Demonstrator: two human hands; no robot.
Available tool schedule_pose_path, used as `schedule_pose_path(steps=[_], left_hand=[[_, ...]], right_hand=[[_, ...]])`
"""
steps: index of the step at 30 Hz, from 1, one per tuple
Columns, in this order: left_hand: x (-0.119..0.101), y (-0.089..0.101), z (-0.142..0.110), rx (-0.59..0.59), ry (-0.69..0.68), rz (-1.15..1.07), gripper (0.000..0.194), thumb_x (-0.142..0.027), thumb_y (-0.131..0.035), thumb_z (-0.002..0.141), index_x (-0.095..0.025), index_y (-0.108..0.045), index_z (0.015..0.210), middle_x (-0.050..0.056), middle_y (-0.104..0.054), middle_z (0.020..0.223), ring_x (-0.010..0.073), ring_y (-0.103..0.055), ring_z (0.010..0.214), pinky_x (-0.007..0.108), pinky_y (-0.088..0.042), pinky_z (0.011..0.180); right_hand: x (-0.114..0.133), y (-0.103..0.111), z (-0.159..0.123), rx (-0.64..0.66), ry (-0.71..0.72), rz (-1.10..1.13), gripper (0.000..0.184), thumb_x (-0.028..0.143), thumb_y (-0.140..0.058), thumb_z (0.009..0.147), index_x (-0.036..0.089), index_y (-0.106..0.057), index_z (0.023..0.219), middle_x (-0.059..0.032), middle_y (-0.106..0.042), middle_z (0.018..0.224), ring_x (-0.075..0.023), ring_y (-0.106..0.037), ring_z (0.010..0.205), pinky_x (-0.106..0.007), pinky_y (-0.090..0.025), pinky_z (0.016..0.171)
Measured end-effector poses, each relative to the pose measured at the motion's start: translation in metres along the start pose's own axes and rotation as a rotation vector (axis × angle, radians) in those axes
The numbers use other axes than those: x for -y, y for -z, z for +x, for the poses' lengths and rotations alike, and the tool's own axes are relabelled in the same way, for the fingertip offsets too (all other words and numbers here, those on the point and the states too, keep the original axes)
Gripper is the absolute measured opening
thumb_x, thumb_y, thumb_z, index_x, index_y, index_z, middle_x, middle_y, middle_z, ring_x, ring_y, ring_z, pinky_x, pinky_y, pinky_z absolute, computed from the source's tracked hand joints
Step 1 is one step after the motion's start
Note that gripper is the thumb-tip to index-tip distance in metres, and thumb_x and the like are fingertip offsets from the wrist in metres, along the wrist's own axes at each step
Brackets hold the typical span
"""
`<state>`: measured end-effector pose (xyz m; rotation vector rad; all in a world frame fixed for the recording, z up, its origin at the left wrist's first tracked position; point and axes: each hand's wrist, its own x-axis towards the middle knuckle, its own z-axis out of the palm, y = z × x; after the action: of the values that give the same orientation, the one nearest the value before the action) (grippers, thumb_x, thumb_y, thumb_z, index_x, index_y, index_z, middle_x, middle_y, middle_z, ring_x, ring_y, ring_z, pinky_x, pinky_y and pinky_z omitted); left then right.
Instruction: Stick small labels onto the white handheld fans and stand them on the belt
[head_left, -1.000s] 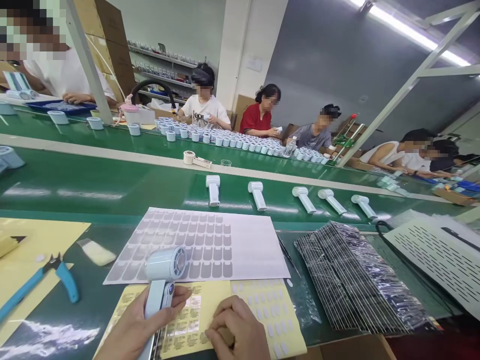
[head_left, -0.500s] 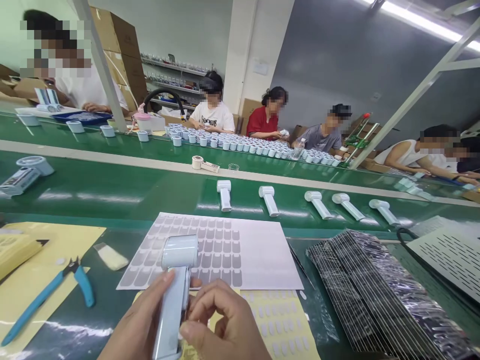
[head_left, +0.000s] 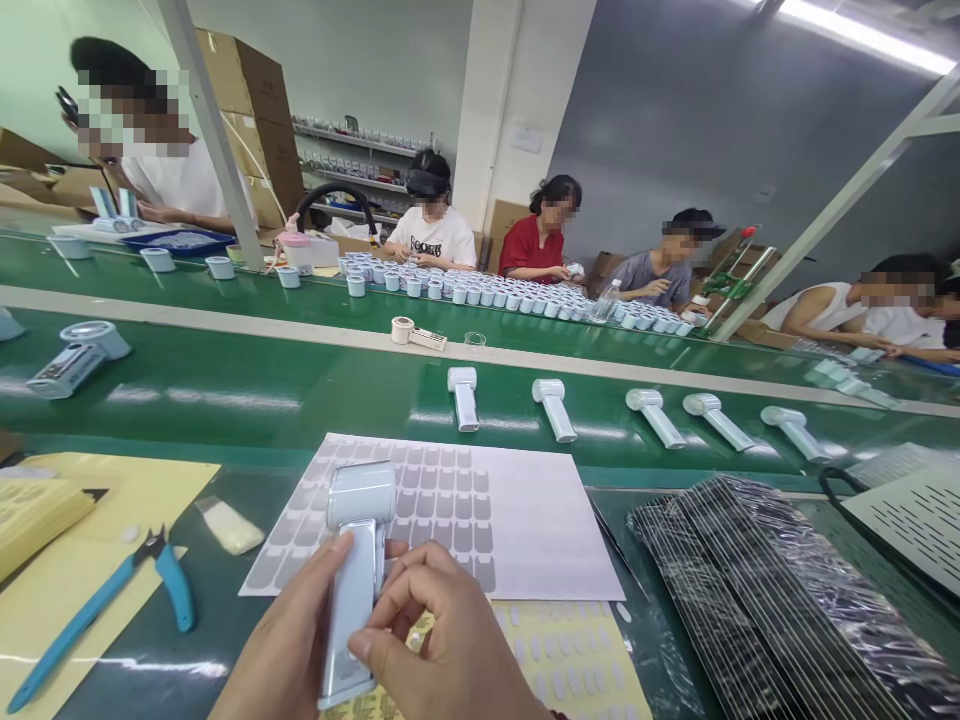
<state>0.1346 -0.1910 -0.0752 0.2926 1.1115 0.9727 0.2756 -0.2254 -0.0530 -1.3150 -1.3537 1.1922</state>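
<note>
My left hand (head_left: 289,650) grips the handle of a pale blue handheld fan (head_left: 356,570), its flat back turned up. My right hand (head_left: 442,645) is pinched with thumb and forefinger against the fan's handle; whether a small sticker lies under the fingertips I cannot make out. Beneath the hands is a yellow sticker sheet (head_left: 562,650), and beyond it a white sheet of grey stickers (head_left: 480,515).
Blue cutters (head_left: 161,580) lie on the left beside yellow sheets (head_left: 67,520). A stack of plastic bags (head_left: 772,590) sits at the right. Several fans (head_left: 555,408) ride the green conveyor (head_left: 225,370). Other people sit across, behind rows of small white parts (head_left: 487,292).
The fan was turned from head-forward to back-up in my left hand. My right hand left the yellow sticker sheet and came to pinch against the handle.
</note>
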Motion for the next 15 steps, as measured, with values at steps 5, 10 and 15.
schedule_pose_path(steps=[5, 10, 15], left_hand=[[-0.008, -0.017, -0.012, -0.044, 0.034, -0.033, 0.025, -0.036, -0.067, 0.091, -0.022, -0.076, 0.110, 0.007, -0.078, 0.109, 0.0300, -0.070, 0.110, 0.033, -0.063, 0.080], [-0.018, -0.020, -0.004, 0.111, -0.008, 0.096, 0.059, -0.042, -0.089, 0.067, -0.017, -0.073, 0.118, 0.012, -0.077, 0.114, 0.0349, -0.070, 0.110, 0.033, -0.062, 0.077], [-0.048, -0.018, 0.040, 0.124, -0.222, 0.336, 0.063, -0.019, -0.097, 0.044, -0.017, -0.075, 0.103, 0.015, -0.078, 0.107, 0.0338, -0.072, 0.106, 0.034, -0.059, 0.085]], right_hand=[[-0.017, -0.008, -0.003, -0.125, 0.370, -0.262, 0.012, 0.013, -0.067, 0.083, 0.024, -0.063, 0.078, -0.0031, -0.062, 0.092, -0.0167, -0.066, 0.071, -0.027, -0.054, 0.060], [-0.021, 0.012, 0.006, -0.329, 0.402, -0.229, 0.014, 0.032, -0.058, 0.097, 0.025, -0.064, 0.086, -0.0057, -0.067, 0.098, -0.0156, -0.067, 0.071, -0.024, -0.050, 0.052], [-0.044, 0.070, 0.041, -0.433, 0.172, -0.517, 0.036, 0.029, -0.048, 0.097, 0.020, -0.060, 0.129, -0.0128, -0.073, 0.120, -0.0279, -0.070, 0.106, -0.038, -0.058, 0.078]])
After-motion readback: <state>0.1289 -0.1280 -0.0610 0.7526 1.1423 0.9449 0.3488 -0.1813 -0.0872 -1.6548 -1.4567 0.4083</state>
